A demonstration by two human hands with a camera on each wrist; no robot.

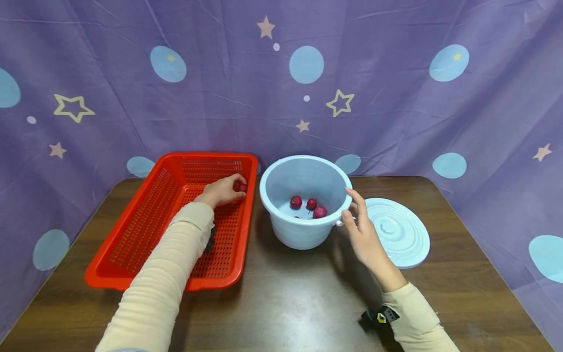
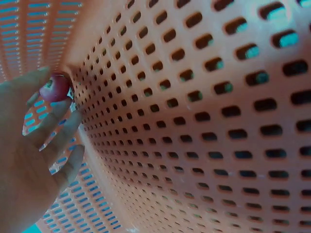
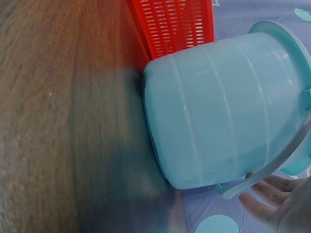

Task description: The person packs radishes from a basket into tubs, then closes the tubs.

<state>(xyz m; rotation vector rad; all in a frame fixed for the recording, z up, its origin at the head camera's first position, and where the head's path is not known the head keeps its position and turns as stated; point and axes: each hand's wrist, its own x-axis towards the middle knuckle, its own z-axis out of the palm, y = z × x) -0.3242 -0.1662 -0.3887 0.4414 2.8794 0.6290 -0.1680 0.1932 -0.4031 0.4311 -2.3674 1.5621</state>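
Observation:
My left hand (image 1: 224,189) reaches into the red plastic basket (image 1: 243,230), at its far right corner. Its thumb and fingertips pinch a small round red fruit (image 2: 56,88) close to the slotted side wall. The light blue bucket (image 1: 303,230) stands upright right of the basket, with several similar red fruits (image 1: 319,211) at its bottom. My right hand (image 1: 364,234) is at the bucket's right side, fingers loosely extended and fingertips right at the rim. In the right wrist view, those fingers show beside the bucket's hanging handle (image 3: 272,167).
A round light blue lid (image 1: 398,234) lies on the brown wooden table (image 1: 281,303), to the right of the bucket. Behind the table hangs a purple curtain (image 1: 246,98) with stars and dots. Black straps are on both wrists.

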